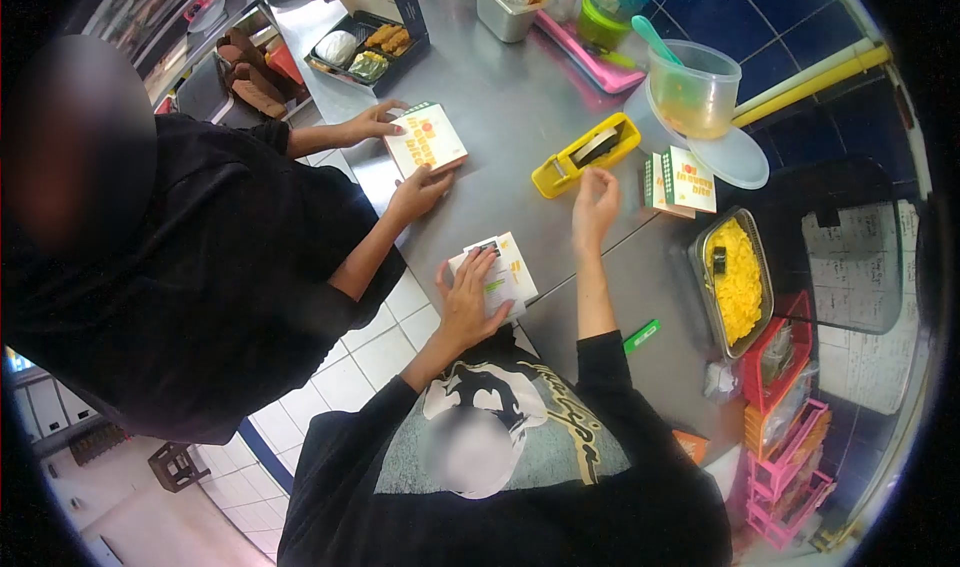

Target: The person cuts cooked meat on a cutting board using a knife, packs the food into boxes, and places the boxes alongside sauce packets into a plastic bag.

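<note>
My left hand (466, 305) holds a small printed white carton (517, 272) at the counter's near edge. Its fingers press a paper slip (497, 289) against the carton. The pinched fingers of my right hand (597, 207) are right beside a yellow tape dispenser (556, 178); anything between those fingertips is too small to make out. Across from me on the left, a co-worker in black holds a similar white carton (430, 145) with both hands. Two more printed cartons (692, 182) stand to the right of the dispenser.
An open meal box (412, 29) with rice and fried pieces sits at the back left. On the right are a tray of yellow shredded food (738, 287), a clear tub (695, 87) and pink racks (785, 477). A green marker (642, 336) lies near my right forearm.
</note>
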Motion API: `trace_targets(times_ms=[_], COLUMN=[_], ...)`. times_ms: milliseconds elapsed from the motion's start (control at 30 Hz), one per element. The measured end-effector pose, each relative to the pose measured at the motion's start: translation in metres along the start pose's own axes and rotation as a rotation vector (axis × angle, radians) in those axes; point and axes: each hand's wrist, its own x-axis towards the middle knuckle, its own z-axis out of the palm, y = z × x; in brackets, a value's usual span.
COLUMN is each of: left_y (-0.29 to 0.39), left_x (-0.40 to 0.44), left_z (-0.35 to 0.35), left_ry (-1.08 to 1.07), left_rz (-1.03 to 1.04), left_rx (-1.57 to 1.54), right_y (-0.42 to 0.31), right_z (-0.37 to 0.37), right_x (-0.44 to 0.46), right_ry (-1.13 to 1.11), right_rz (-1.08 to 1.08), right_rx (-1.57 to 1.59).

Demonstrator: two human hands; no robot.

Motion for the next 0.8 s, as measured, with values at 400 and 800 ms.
trace_targets(times_ms=[400,800], left_y=[-0.011,-0.016], left_x=[-0.003,-0.006], left_z=[0.011,0.015], left_ry=[0.035,0.067], left_rz=[0.019,0.027], left_rx=[-0.036,-0.059], right_y=[0.009,0.080], right_z=[0.056,0.046], right_x=[-0.036,-0.057], right_ry=[0.113,0.155], right_rz=[0.296,0.185], right_rx=[0.471,0.035])
